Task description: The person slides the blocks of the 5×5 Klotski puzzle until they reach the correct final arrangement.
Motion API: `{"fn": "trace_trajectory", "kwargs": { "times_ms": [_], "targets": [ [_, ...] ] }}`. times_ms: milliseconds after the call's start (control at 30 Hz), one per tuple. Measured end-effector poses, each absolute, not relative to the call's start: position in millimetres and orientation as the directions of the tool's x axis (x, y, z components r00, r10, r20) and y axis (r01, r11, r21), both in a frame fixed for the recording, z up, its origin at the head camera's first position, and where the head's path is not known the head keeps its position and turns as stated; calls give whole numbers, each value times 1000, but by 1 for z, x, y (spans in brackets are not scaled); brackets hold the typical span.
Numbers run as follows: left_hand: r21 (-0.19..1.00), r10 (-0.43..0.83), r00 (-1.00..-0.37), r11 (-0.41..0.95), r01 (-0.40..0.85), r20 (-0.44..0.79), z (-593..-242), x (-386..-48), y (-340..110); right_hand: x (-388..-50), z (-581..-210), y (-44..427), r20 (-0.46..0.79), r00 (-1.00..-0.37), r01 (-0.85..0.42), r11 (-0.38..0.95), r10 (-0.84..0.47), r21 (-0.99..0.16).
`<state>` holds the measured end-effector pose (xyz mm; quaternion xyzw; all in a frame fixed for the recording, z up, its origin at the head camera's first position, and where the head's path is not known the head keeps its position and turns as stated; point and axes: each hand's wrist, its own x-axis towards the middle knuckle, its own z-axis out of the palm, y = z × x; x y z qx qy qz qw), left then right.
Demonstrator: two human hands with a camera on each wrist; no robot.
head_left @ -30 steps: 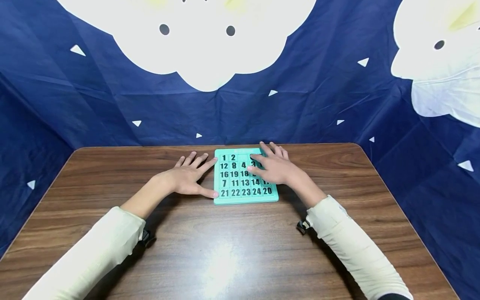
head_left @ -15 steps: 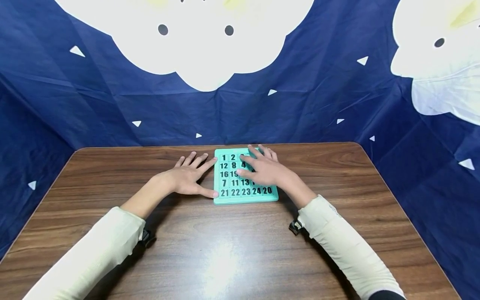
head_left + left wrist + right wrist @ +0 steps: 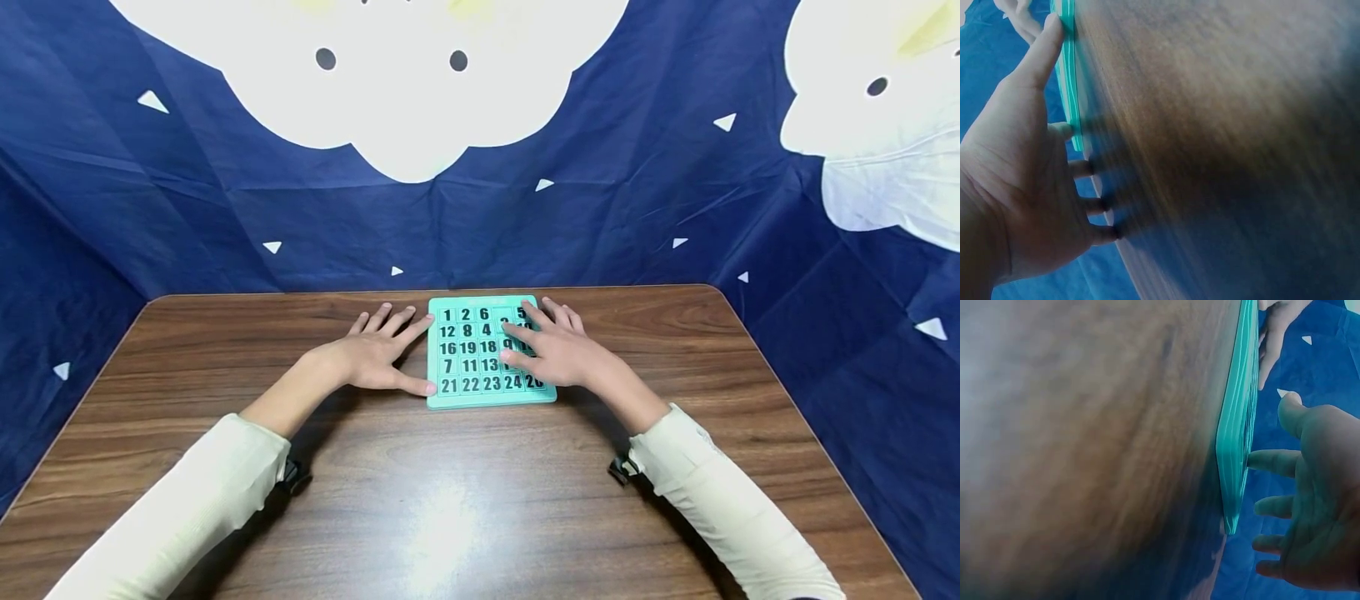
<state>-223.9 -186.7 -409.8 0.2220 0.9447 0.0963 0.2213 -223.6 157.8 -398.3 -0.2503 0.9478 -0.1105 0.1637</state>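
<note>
A turquoise sliding number puzzle (image 3: 491, 403) lies flat near the table's far edge. Along its top row I read 1, 2, 6, a gap and 5. The left hand (image 3: 363, 358) has its fingers spread, with thumb and index fingertip touching the puzzle's left edge. Over the right part of the board is the right hand (image 3: 566, 350), its fingers extended and apart. Its index fingertip touches the tile 3 (image 3: 504, 320), just below the gap. In the right wrist view, that index finger (image 3: 1275, 462) meets the board's face. The right hand hides several right-hand tiles.
The brown wood-grain table (image 3: 450, 500) spreads in front of the puzzle, with a bright glare on it. A dark blue cloth (image 3: 480, 225) with white cloud shapes hangs behind the table and at both sides.
The right hand first moved left, and the 6 tile slid left into the third column. Then the hand moved back right, with its index finger on the 3. The left hand stayed put.
</note>
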Motion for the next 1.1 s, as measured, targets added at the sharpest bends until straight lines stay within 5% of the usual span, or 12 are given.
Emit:
{"fn": "trace_trajectory", "kwargs": {
  "times_ms": [533,1100],
  "targets": [
    [276,453,-803,888,368,-387,-413,-223,-188,-227,-399,141,-260,-788,-488,823,-559,-290],
    [288,459,-806,883,369,-374,-413,-224,-188,-241,-390,150,-220,-820,-453,834,-529,-315]
  ]
}}
